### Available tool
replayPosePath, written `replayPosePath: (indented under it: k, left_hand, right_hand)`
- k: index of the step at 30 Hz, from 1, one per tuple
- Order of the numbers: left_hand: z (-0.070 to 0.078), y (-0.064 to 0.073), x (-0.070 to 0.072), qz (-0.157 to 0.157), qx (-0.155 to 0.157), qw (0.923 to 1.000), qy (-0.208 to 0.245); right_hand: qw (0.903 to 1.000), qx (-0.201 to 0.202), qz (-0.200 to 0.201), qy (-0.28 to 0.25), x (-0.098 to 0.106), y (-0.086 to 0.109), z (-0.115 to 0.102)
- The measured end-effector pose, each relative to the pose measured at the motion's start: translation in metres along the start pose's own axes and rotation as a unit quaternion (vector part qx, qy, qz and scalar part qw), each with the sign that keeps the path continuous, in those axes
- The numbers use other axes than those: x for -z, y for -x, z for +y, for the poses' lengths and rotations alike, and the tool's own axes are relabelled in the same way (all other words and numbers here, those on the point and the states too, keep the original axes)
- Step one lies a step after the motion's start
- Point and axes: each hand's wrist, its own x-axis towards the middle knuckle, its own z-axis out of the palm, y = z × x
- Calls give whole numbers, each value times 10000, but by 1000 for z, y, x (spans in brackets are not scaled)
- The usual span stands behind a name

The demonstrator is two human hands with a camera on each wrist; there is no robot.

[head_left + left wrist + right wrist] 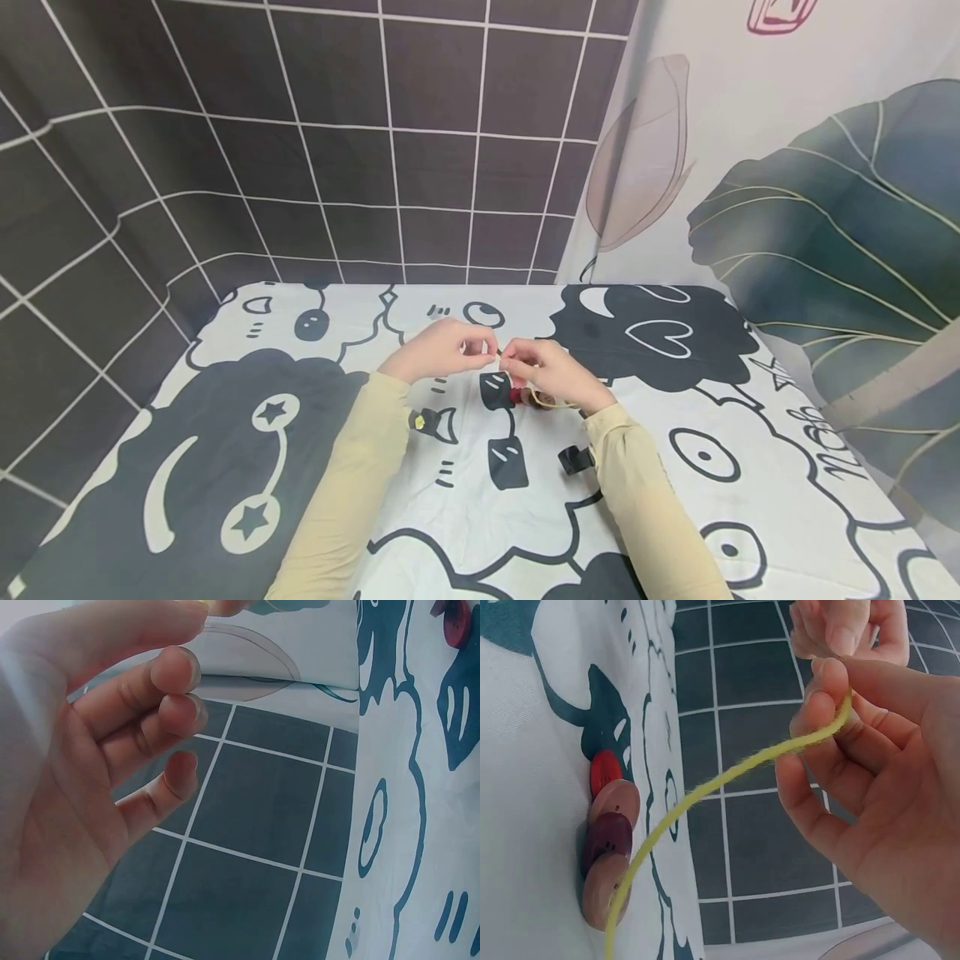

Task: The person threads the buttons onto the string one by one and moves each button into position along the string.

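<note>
A length of fuzzy yellow yarn [727,776] runs up from the tabletop side to my right hand [555,371], which pinches it between thumb and fingertips. My left hand [442,350] meets the right one above the table, its thumb and index finger pinched together at the yarn's end. A thin dark sliver shows between the two hands in the head view. The left hand's other fingers [176,712] are loosely bent and hold nothing. Below the right hand lie several round buttons in a row: a red button [604,774], a maroon button [607,838] and pinkish-brown ones.
The table is covered by a white cloth [465,533] with black cartoon drawings. A dark curtain with a white grid [435,167] hangs behind it, and a leaf-print curtain [825,250] hangs at the right. A black wrist camera [576,460] sits under the right forearm.
</note>
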Motion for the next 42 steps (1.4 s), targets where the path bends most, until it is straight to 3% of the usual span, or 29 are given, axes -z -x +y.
replayPosePath:
  k: [11,18,25,28,34,36,42]
  left_hand:
    - [-2,-3,-4,-454,360,9981,206]
    - [-8,-8,-13,-901,654,9926,487]
    - [-5,-13,-29,-1207,506,9898,565]
    - [0,-17,-38,-1173,667,9899,438]
    - [9,-22,-57,-1204,1396,9829,4]
    - [10,-24,-64,-1291,1387,9817,-180]
    - [7,-25,-75,-1349,899,9839,-749]
  right_hand:
    - [9997,-11,114,204,9,3,3]
    - [9991,9,36,428,14,3,7]
    - [9989,24,-19,471,20,7,11]
    - [9989,57,-14,463,22,9,14]
    - [9987,165,65,476,26,11,17]
    - [9990,160,49,420,27,12,17]
    - [9987,183,10,465,28,11,19]
